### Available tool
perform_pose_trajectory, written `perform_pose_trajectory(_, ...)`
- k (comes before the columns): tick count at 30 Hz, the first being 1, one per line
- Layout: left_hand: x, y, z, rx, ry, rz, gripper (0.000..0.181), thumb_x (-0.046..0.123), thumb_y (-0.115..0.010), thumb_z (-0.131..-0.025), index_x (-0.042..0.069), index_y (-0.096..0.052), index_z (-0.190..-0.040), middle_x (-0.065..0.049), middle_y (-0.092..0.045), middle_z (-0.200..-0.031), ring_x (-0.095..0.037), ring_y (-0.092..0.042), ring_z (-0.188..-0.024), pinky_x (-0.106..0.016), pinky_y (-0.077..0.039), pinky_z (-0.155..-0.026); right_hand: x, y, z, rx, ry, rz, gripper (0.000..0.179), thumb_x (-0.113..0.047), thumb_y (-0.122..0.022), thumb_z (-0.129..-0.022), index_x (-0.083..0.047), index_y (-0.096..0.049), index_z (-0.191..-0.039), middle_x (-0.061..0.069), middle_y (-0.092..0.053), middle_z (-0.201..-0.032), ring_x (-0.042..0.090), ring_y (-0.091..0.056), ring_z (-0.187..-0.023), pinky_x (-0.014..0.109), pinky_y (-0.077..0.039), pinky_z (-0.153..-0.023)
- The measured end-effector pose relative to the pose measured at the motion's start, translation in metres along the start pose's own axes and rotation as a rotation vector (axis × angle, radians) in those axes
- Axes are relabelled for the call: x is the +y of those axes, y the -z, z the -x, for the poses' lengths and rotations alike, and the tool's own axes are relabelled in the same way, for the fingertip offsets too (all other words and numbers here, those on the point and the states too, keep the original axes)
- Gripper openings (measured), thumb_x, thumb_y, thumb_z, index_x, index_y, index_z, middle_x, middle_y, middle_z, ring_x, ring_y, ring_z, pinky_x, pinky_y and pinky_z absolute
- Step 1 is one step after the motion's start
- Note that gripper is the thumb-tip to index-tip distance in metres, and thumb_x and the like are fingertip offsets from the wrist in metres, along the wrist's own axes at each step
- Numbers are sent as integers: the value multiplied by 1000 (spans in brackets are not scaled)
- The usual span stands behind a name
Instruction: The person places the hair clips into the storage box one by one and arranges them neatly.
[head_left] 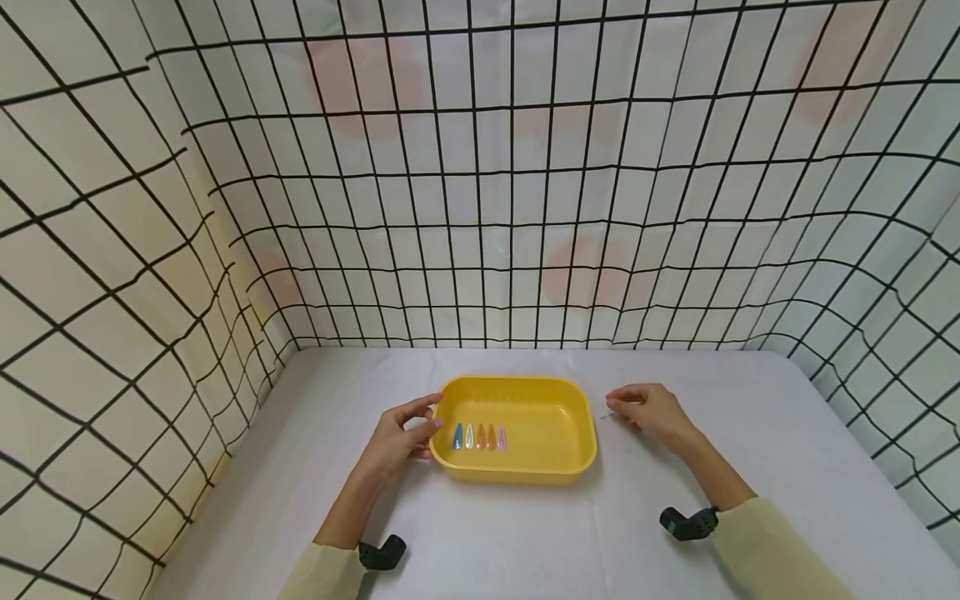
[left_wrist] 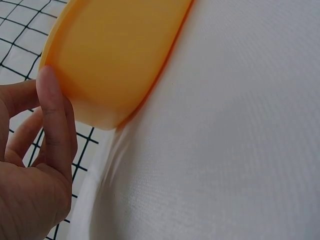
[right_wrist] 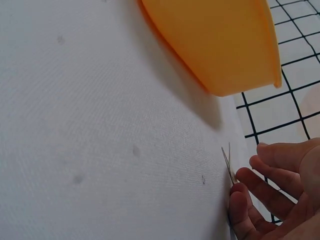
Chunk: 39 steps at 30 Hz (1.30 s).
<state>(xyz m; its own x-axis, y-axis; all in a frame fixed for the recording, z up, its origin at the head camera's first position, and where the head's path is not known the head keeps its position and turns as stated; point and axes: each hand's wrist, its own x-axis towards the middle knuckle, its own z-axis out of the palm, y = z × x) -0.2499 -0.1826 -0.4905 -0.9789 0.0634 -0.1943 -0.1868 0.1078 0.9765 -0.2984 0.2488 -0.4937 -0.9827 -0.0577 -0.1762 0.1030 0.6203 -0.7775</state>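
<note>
A yellow tray [head_left: 517, 477] sits on the white-covered table. My left hand [head_left: 393, 437] holds its left end, thumb against the rim in the left wrist view. Inside, at the left, snap hair clips stand side by side in a row: a blue one [head_left: 457, 437], a pale one [head_left: 469, 437], two orange ones [head_left: 486, 437] and a pink one [head_left: 502, 438]. Right of the tray, close over the cloth, my right hand [head_left: 652, 410] pinches a small pale hair clip [right_wrist: 229, 162]. Its thin prongs stand apart in the right wrist view; the fingers hide its other end.
White cloth [head_left: 525, 533] covers the table around the tray. Behind and along both sides rise white walls with a black grid net [head_left: 510, 200]. Black wrist cameras [head_left: 688, 523] sit on both forearms, below pale yellow sleeves.
</note>
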Motion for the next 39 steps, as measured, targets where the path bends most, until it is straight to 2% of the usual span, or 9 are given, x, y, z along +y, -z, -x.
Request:
perform_pose_trajectory(6, 1, -1, 1, 5, 2, 5, 49, 14, -77, -93, 21, -66, -139, -8, -56, -114, -14, -59, -59, -23, -59, -55, 5, -3, 2, 28, 26, 55, 33, -28, -70, -98, -4, -72, -122, 12, -73, -110, 20, -61, -83, 25, -56, -66)
perform_pose_trajectory(11, -1, -1, 1, 4, 3, 8, 47, 13, -76, -94, 21, -66, -139, -9, -56, -114, -14, -59, -59, -23, -59, -55, 8, -9, 0, 92, 88, 124, 30, -29, -75, -94, -5, -76, -113, 10, -76, -104, 22, -66, -92, 33, -59, -79)
perform_pose_trajectory(14, -2, -1, 0, 4, 2, 3, 47, 13, -75, -94, 21, -66, -139, -9, -56, -115, -14, -59, -60, -23, -59, -55, 8, -14, -3, 131, 110, 155, 32, -32, -78, -91, -5, -77, -107, 8, -76, -98, 23, -68, -92, 39, -60, -84)
perform_pose_trajectory(21, -2, -3, 0, 10, 2, -4, 47, 14, -76, -94, 23, -67, -139, -9, -55, -117, -14, -59, -58, -23, -59, -56, 4, -20, -5, 179, 73, 185, 39, -40, -81, -86, -4, -76, -98, 8, -73, -90, 21, -64, -82, 30, -57, -71)
perform_pose_trajectory(25, -1, -2, 0, 13, 3, -7, 46, 14, -75, -94, 22, -66, -139, -9, -54, -118, -14, -59, -57, -23, -60, -56, 0, -21, -4, 191, 70, 200, 39, -40, -83, -85, -3, -75, -96, 9, -72, -88, 21, -63, -80, 28, -55, -69)
perform_pose_trajectory(32, -1, -2, -1, 13, 12, -3, 46, 15, -76, -94, 24, -67, -138, -9, -54, -118, -15, -60, -57, -24, -60, -56, 1, -18, 1, 226, 112, 226, 20, -20, -73, -87, -1, -75, -95, 9, -72, -85, 22, -64, -78, 29, -53, -68)
perform_pose_trajectory(39, -1, -1, 0, 14, 11, 1, 45, 14, -76, -94, 26, -68, -137, -9, -55, -116, -15, -60, -59, -23, -60, -56, 6, -13, 2, 252, 116, 234, 18, -13, -66, -86, 0, -75, -96, 7, -71, -81, 19, -62, -74, 27, -50, -65)
